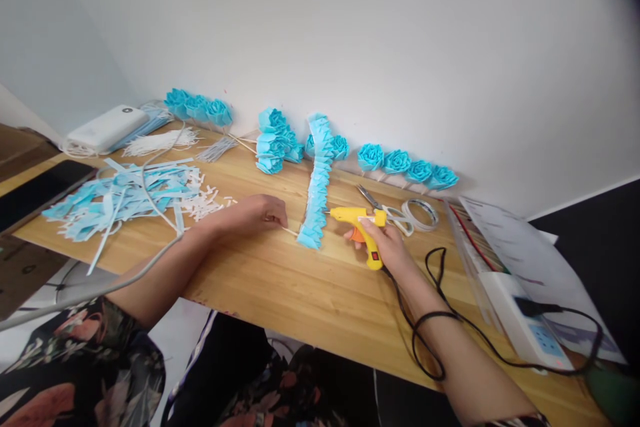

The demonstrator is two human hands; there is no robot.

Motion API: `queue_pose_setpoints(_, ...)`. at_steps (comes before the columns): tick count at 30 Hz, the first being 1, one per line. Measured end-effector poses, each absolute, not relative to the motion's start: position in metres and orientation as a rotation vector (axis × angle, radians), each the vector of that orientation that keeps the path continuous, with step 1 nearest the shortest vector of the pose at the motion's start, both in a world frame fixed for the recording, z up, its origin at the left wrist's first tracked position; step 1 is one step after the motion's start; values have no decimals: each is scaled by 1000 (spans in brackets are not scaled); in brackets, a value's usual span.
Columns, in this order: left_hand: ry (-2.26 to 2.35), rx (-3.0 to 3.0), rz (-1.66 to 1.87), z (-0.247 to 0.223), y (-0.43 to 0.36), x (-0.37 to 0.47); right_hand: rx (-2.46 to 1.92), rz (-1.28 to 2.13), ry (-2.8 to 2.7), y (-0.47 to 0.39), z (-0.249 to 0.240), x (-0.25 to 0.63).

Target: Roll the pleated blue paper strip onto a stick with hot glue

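Observation:
My right hand (383,240) is closed round the grip of a yellow hot glue gun (371,247), its nozzle pointing left at a long pleated blue strip (316,193). That strip lies across the wooden table, its lower end near me and its upper end by the blue flowers. My left hand (263,215) is closed on a thin pale stick (290,231), whose far end reaches the strip's lower end. Whether the nozzle touches the strip I cannot tell.
Blue flowers (397,161) on sticks line the wall. Blue scraps (125,197), a phone (43,193) and a white box-shaped device (107,128) lie left. Scissors (385,207), a tape roll (420,214) and a power strip (525,320) are right. Cables cross both forearms.

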State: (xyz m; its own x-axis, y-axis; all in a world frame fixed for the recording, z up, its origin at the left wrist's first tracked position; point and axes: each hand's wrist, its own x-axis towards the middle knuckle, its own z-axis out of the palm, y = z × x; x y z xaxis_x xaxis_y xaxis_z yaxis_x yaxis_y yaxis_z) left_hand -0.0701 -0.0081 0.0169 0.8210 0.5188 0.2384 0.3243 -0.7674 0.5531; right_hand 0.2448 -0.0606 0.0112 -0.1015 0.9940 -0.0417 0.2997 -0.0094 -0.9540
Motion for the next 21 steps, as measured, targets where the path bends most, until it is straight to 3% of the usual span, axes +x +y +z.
queue_pose_setpoints(15,592,2504,507,17,-6,-72,-1284,1272,-1727,-65,11,249)
queue_pose_setpoints(21,573,2488,540,14,-6,-72,-1252,1324,-1495,-62,12,256)
